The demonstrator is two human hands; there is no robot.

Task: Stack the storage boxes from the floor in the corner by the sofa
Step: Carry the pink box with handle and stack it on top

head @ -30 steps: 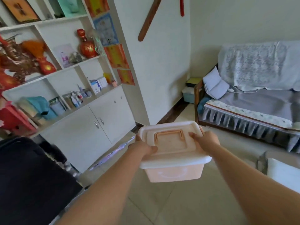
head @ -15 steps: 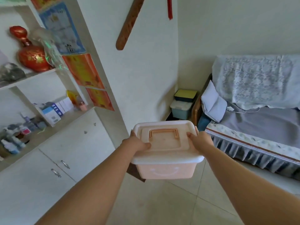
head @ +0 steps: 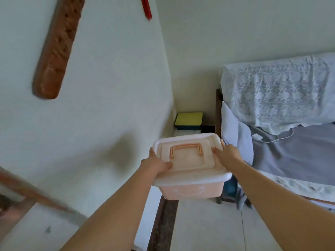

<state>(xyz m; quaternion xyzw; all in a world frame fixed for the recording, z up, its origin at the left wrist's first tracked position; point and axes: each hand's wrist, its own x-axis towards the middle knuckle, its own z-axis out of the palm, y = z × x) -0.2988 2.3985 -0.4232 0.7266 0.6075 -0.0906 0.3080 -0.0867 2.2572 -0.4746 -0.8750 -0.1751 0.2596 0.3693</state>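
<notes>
I carry a pink storage box (head: 190,191) with a white lid and an orange handle, held level in the air in front of me. My left hand (head: 155,163) grips its left rim, thumb on the lid. My right hand (head: 227,153) grips the right rim the same way. Beyond it, in the corner between wall and sofa, stands a dark box with a yellow lid (head: 188,118) on top of a box with a white lid (head: 186,132); the pink box hides most of the lower one.
The sofa (head: 290,142) with grey cover, lace throw and a pillow (head: 235,134) fills the right side; its wooden arm borders the corner. The white wall (head: 108,105) runs along the left with a dark skirting strip (head: 163,223). Tiled floor lies below.
I have moved closer to the corner with the pink box; the shelf unit has left the view on the left and the stacked boxes now sit just beyond the box I hold.
</notes>
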